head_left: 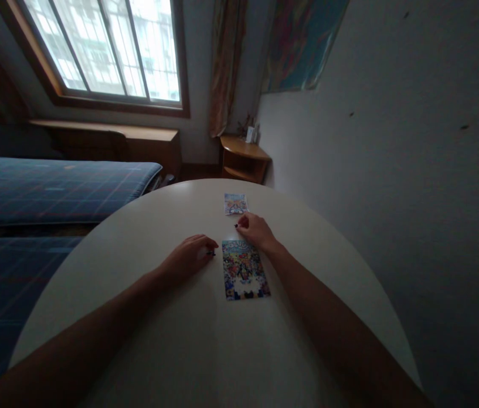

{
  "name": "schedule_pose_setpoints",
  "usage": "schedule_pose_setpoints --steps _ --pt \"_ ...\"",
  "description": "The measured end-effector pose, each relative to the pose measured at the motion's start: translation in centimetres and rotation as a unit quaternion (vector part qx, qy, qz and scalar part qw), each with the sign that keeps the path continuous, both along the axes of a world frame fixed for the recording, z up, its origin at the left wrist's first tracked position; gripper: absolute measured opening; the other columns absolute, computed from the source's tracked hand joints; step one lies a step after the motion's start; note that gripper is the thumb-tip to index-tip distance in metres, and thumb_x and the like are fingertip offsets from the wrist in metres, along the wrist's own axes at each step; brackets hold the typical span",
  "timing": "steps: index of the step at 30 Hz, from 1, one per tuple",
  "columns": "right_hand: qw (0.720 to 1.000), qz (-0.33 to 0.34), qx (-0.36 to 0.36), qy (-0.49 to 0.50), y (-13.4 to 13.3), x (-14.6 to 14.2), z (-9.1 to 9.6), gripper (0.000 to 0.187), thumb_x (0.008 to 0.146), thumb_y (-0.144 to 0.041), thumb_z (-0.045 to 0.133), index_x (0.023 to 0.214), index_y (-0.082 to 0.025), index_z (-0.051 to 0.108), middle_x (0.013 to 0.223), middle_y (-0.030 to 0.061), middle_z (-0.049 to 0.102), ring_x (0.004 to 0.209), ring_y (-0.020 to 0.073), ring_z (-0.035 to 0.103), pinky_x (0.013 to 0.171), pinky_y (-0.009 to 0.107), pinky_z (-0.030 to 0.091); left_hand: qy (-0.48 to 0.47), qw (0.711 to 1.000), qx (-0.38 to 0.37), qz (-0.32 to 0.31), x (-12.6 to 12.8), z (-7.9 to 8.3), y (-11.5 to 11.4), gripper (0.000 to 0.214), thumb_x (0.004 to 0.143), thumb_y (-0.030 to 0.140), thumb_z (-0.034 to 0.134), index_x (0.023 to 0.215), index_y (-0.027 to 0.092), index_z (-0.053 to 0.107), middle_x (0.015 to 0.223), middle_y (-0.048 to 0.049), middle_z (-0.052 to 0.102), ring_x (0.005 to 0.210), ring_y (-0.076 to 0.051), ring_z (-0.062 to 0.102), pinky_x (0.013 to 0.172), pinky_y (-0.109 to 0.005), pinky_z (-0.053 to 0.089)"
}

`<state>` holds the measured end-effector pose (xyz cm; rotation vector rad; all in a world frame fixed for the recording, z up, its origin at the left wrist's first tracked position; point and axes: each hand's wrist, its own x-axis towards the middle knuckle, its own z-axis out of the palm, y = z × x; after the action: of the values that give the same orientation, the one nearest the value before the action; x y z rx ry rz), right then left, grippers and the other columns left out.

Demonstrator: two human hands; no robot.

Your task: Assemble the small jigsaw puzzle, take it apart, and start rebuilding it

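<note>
The left hand (189, 253) lies low over the pale round counter (188, 340), its fingers bent and nearly closed, with a small dark piece (211, 253) at the tips of thumb and forefinger. The right hand (257, 230) reaches a little farther out, its fingers curled in and the thumb and forefinger pinched together on a dark bit (236, 225) that pokes out on the side towards the left hand. What shape either one has is too small to tell. A colourful picture (244, 276) lies flat on the counter just to the right of the left hand's fingertips and on the near side of the right hand, whose wrist passes over its far right corner; pale patches show along its near part. Just beyond the right hand's fingertips lies a smaller printed card (234, 202), also flat, in blue, white and orange. Off beyond the left arm stands a bed with a blue checked mattress (52, 184), and behind that a long wooden desk (146, 132) runs under a bright window (107, 51). Well past the right hand, a wooden corner shelf (243, 148) with a small white box (250, 134) stands below a patterned curtain (226, 73).
</note>
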<state>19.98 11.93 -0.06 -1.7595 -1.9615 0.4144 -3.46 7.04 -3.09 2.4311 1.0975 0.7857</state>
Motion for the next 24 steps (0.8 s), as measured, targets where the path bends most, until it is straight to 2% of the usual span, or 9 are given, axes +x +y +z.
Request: schedule_pose_setpoints --steps 6,8,10,13,18,21,24 --pt "0.996 0.043 0.009 0.083 -4.5 1.4 0.4 0.015 0.085 -0.028 0.07 0.096 -0.018 0.072 0.088 0.0038 0.076 0.079 0.0142 0.071 0.075 0.024 0.052 0.007 1.0 0.016 0.016 0.1 0.2 -0.1 0.015 0.087 0.026 0.057 0.099 0.022 0.064 0.1 -0.0041 0.071 0.095 -0.021 0.066 0.094 -0.039 0.05" --pt "0.984 0.085 -0.002 0.159 -6.6 1.6 0.5 0.015 0.084 -0.029 0.07 0.093 -0.019 0.074 0.087 0.0042 0.077 0.08 0.0166 0.072 0.077 0.028 0.054 -0.004 0.999 0.024 0.022 0.5 0.3 -0.6 0.015 0.089 0.027 0.056 0.101 0.022 0.064 0.102 -0.0049 0.071 0.096 -0.021 0.066 0.093 -0.04 0.05" --pt "0.976 0.112 -0.013 0.188 -8.6 1.6 0.6 0.016 0.085 -0.03 0.067 0.095 -0.022 0.076 0.091 0.0033 0.078 0.085 0.0184 0.072 0.08 0.032 0.054 -0.019 0.999 0.031 0.022 1.2 0.5 -1.3 0.017 0.091 0.029 0.057 0.105 0.022 0.064 0.105 -0.0057 0.071 0.097 -0.021 0.066 0.092 -0.04 0.051" --pt "0.968 0.145 -0.04 0.198 -10.5 1.6 0.6 0.017 0.087 -0.029 0.064 0.096 -0.023 0.076 0.094 0.002 0.078 0.087 0.0184 0.071 0.081 0.031 0.053 -0.021 0.998 0.053 -0.018 2.3 0.7 -2.7 0.022 0.092 0.033 0.061 0.112 0.025 0.065 0.108 -0.0052 0.072 0.1 -0.021 0.066 0.093 -0.039 0.05" --pt "0.964 0.167 -0.072 0.194 -11.3 1.8 0.6 0.013 0.086 -0.029 0.065 0.091 -0.019 0.072 0.085 0.0027 0.075 0.077 0.0158 0.068 0.073 0.027 0.051 -0.021 0.992 0.095 -0.082 3.2 1.0 -4.0 0.013 0.094 0.03 0.061 0.101 0.025 0.071 0.098 -0.0032 0.074 0.092 -0.018 0.068 0.09 -0.035 0.05" --pt "0.961 0.171 -0.09 0.196 -11.4 2.1 0.6 0.012 0.085 -0.028 0.067 0.09 -0.018 0.069 0.081 0.0027 0.074 0.072 0.0146 0.067 0.068 0.026 0.05 -0.015 0.991 0.089 -0.103 3.2 1.0 -4.2 0.013 0.095 0.031 0.061 0.097 0.024 0.072 0.094 -0.0036 0.075 0.088 -0.018 0.068 0.087 -0.034 0.051" --pt "0.968 0.177 -0.075 0.161 -11.6 2.5 0.9 0.006 0.084 -0.023 0.067 0.088 -0.019 0.07 0.083 0.0015 0.074 0.075 0.0141 0.067 0.07 0.025 0.049 -0.004 0.991 0.076 -0.11 3.2 1.0 -4.2 0.016 0.096 0.033 0.058 0.097 0.025 0.072 0.093 -0.0041 0.074 0.087 -0.018 0.067 0.086 -0.034 0.051"
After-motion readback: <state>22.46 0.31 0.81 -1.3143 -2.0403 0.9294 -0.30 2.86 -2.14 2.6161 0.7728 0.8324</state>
